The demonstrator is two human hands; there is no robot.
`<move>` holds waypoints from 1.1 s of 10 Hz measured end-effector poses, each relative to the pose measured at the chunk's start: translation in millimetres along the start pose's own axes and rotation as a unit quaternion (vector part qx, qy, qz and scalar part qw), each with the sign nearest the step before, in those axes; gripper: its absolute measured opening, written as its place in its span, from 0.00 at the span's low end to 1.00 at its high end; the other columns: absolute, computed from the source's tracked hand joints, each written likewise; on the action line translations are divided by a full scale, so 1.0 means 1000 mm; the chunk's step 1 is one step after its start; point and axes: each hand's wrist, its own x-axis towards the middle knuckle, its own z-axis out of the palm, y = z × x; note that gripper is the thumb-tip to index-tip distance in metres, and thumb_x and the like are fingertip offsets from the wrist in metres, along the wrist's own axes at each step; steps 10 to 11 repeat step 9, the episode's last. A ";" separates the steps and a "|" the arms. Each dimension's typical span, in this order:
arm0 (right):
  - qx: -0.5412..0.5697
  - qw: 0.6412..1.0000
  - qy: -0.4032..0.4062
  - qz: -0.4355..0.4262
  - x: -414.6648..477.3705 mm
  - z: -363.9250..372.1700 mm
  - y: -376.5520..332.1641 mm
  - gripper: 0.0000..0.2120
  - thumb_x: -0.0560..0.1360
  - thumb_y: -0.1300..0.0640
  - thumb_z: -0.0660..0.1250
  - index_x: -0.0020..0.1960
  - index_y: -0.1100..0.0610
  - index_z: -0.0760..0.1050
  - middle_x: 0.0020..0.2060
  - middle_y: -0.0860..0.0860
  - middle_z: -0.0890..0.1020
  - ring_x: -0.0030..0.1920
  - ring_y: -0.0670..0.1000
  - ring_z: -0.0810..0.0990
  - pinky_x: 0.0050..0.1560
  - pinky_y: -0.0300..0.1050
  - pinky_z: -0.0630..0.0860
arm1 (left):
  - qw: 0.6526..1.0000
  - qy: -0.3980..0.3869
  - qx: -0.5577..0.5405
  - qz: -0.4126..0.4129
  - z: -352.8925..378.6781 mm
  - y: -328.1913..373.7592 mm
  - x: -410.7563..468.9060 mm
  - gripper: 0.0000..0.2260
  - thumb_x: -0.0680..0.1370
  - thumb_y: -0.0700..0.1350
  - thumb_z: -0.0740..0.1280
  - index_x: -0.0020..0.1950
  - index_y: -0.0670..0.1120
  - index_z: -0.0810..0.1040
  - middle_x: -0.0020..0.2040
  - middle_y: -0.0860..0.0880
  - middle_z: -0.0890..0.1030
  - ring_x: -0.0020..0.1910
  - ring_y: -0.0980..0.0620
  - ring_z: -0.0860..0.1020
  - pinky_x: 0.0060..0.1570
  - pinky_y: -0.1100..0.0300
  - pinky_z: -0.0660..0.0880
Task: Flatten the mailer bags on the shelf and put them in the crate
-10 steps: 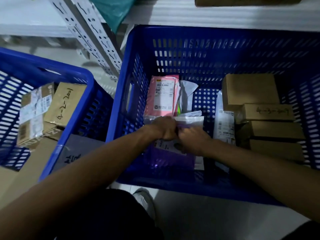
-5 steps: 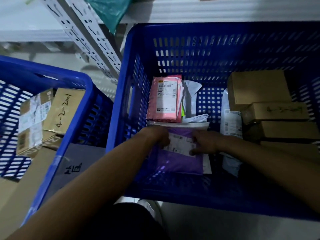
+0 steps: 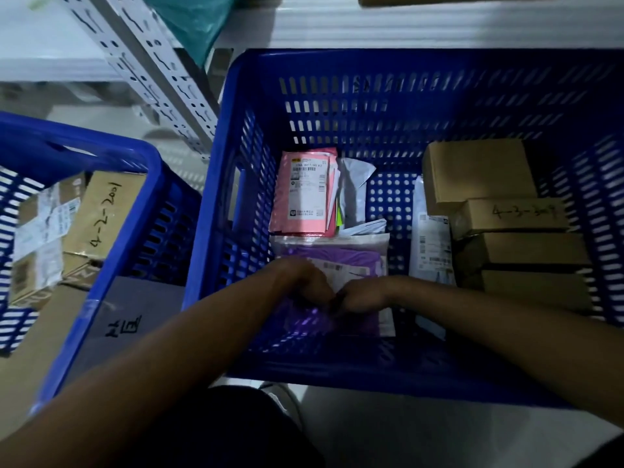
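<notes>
- Both hands, apart at either side of the label half a second ago, now meet knuckle to knuckle over the middle of the mailer.
- Left hand [image 3: 304, 285]: fingers curled under, knuckles down on the mailer. The fingertips are hidden, so I cannot tell whether it pinches the film.
- Right hand [image 3: 363, 297]: likewise curled, touching the left hand. Whether it grips anything cannot be told.
- Purple plastic mailer bag in a clear sleeve [image 3: 351, 261], white printed label: lies flat on the crate floor, near-left part, under both hands.
- Large blue perforated plastic crate [image 3: 405, 96]: stands on the floor below the shelf.
- Pink plastic mailer bag with a white label [image 3: 304, 197]: in the crate, just beyond the purple one.
- Pale grey mailer bags [image 3: 354, 197]: just right of the pink one.
- White labelled mailer bag [image 3: 430, 251]: on edge against the boxes.
- Brown cardboard boxes [image 3: 479, 173]: stacked along the crate's right side, one with handwritten numbers.
- Second blue plastic crate [image 3: 101, 146]: at left, holding a cardboard box marked 4-2-201 [image 3: 101, 214].
- Grey perforated metal shelf upright [image 3: 152, 62]: between the crates.
- Teal plastic bag [image 3: 192, 21]: hangs over the edge of the white shelf board [image 3: 405, 21].
</notes>
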 end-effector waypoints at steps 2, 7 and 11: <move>0.158 0.984 -0.046 0.073 -0.007 -0.005 0.037 0.16 0.82 0.55 0.60 0.54 0.66 0.80 0.45 0.59 0.87 0.38 0.52 0.83 0.41 0.43 0.76 | 0.991 -0.106 -0.041 -0.065 -0.003 0.000 -0.012 0.15 0.82 0.53 0.66 0.42 0.43 0.75 0.40 0.44 0.78 0.38 0.48 0.77 0.41 0.55 0.75; 0.238 0.959 0.137 0.074 -0.020 -0.039 0.047 0.14 0.83 0.54 0.60 0.54 0.64 0.78 0.43 0.58 0.83 0.38 0.53 0.82 0.33 0.40 0.76 | 0.977 0.171 -0.124 -0.041 -0.026 -0.022 -0.018 0.14 0.81 0.46 0.64 0.65 0.46 0.77 0.65 0.44 0.79 0.57 0.46 0.78 0.54 0.54 0.74; 0.160 0.971 0.170 0.044 -0.055 -0.055 0.041 0.10 0.82 0.56 0.61 0.44 0.56 0.76 0.39 0.52 0.81 0.37 0.49 0.78 0.35 0.38 0.71 | 0.986 0.157 -0.051 -0.035 -0.033 -0.013 -0.046 0.14 0.83 0.47 0.61 0.66 0.44 0.78 0.61 0.44 0.79 0.52 0.47 0.77 0.51 0.55 0.74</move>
